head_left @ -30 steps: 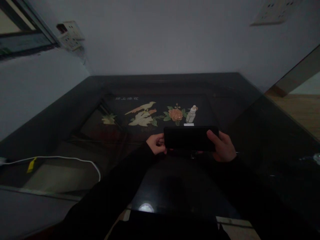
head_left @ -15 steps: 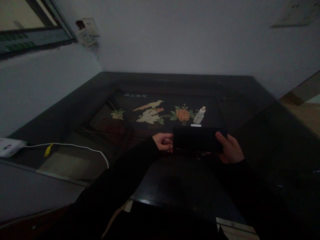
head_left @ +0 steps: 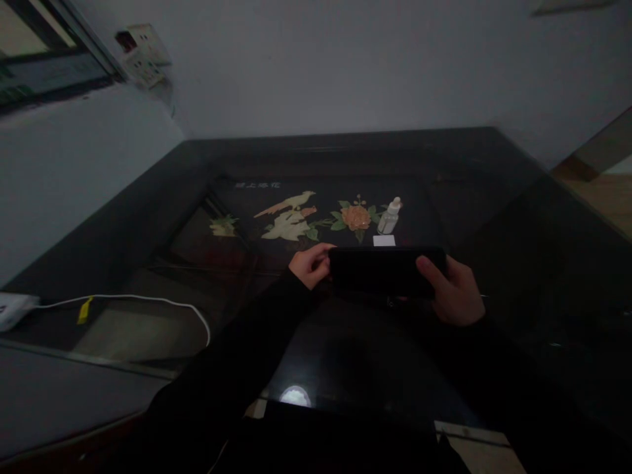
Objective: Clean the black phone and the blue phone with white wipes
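A black smartphone (head_left: 380,271) is held sideways above the dark glossy table (head_left: 316,342), its dark face toward me. My right hand (head_left: 459,289) is closed round its right end, thumb lying across the front. At the opposite end, my left hand (head_left: 312,263) pinches the edge, with some fingertips hidden behind the phone. Just beyond the phone stands a small clear dropper bottle (head_left: 388,219) with a white top. A small white card (head_left: 384,241) lies in front of the bottle, partly covered by the phone's upper edge.
A white power strip (head_left: 14,311) with a white cable (head_left: 148,298) and yellow tag (head_left: 85,311) lies at the left. The table has inlaid birds (head_left: 286,224) and a flower (head_left: 355,217). Wall sockets (head_left: 143,56) hang at the upper left, near a window (head_left: 44,52).
My left hand has moved up against the phone's left end, its fingers now closed on the edge. The phone has shifted slightly left in view, and the camera view has tilted a little.
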### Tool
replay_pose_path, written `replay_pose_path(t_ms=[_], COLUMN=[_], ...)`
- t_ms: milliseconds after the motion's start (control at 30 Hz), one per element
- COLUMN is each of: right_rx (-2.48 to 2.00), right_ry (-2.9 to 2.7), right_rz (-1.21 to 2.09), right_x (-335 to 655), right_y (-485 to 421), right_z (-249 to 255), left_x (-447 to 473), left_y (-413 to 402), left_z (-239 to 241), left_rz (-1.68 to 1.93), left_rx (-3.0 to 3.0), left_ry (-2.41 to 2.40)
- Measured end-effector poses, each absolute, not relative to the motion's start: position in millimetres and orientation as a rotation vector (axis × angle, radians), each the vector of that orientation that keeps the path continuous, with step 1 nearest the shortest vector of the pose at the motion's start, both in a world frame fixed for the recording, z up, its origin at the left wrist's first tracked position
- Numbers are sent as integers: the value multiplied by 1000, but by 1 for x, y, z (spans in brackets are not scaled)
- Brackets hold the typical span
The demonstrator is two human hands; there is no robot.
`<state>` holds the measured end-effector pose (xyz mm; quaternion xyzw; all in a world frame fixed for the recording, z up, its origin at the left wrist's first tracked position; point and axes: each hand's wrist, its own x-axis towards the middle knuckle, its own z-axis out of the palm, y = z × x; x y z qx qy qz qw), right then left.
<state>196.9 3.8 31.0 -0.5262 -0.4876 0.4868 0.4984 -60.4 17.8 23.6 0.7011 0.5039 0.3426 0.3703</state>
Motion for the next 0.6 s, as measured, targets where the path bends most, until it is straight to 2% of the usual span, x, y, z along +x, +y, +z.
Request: replay_pose_path(t_ms=[167,600], right_rx=[-1306,-1220], right_ry=[-1249,-889], right_rz=[1114,1436], right_x=[196,181], right_y=[1,-5], right_z=[35,51], left_x=[-62,-60], left_y=[19,15], left_z=[20,27], left_rz=[923,1030], left_rx=[1895,1970], left_ry=[1308,1374])
